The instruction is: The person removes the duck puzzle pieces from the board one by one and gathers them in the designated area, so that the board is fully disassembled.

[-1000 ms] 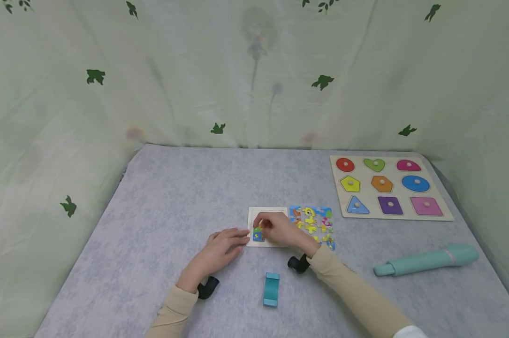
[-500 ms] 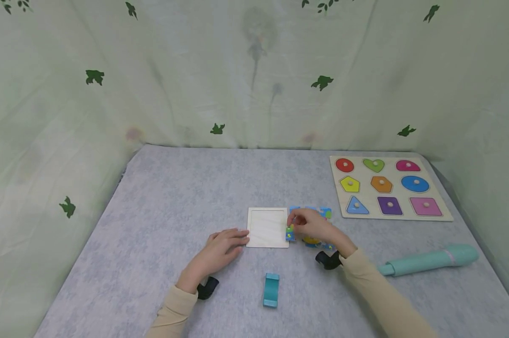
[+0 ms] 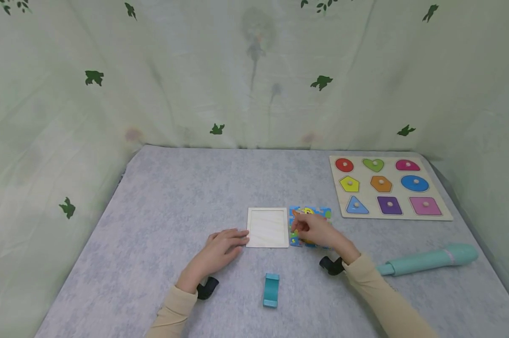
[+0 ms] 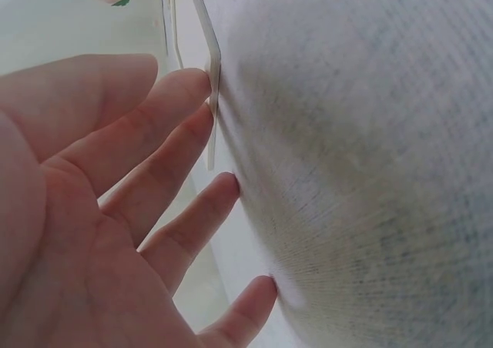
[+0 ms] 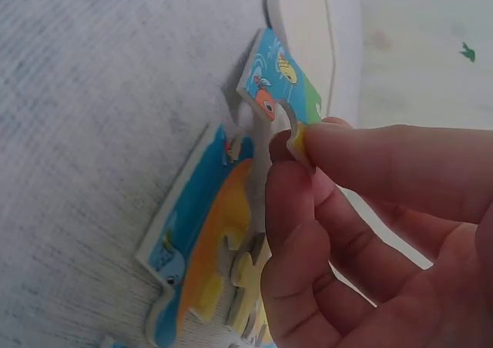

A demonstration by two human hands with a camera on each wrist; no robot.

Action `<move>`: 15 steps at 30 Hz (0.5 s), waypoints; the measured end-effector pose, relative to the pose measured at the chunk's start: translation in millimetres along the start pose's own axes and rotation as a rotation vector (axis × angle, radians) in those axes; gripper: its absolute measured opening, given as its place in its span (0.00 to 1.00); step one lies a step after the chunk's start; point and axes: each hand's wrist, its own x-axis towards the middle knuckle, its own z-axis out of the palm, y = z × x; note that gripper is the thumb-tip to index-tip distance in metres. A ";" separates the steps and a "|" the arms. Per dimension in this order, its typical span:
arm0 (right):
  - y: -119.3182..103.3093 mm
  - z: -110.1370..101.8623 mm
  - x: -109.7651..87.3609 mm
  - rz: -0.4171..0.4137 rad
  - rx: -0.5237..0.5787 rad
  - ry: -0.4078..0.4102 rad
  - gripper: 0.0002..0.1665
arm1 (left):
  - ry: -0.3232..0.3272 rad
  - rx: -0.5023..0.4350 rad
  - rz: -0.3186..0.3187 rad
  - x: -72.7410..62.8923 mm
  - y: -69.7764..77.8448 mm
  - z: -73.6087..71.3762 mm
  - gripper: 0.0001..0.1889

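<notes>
My right hand [image 3: 318, 230] pinches a small blue and green jigsaw piece [image 5: 281, 72] between thumb and fingertips. In the right wrist view the piece is tilted, with fish printed on it. Several other jigsaw pieces [image 3: 294, 210] lie grouped beneath the hand, partly hidden by it; an orange and blue piece [image 5: 192, 229] shows close by. Just left of the pieces is a square, white puzzle tray [image 3: 268, 228] with a raised rim. My left hand [image 3: 220, 249] rests beside it, fingers spread and fairly straight, fingertips at the tray's left edge.
At the back right lies a wooden shape board [image 3: 363, 188] with colourful knobbed shapes. A folded teal umbrella [image 3: 427, 261] is on the right. Nearer the front sits a small teal bracket-shaped object [image 3: 271, 290]. A pale curtain [image 3: 174, 94] surrounds the table [image 3: 186, 188].
My right hand has lifted the jigsaw piece out of the tray's area and moved right, bringing it over to the other pieces. The left hand has stayed at the tray edge.
</notes>
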 end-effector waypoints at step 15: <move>-8.8 13.1 0.4 0.003 -0.239 0.077 0.09 | 0.007 -0.019 0.001 -0.5 -0.8 0.0 0.16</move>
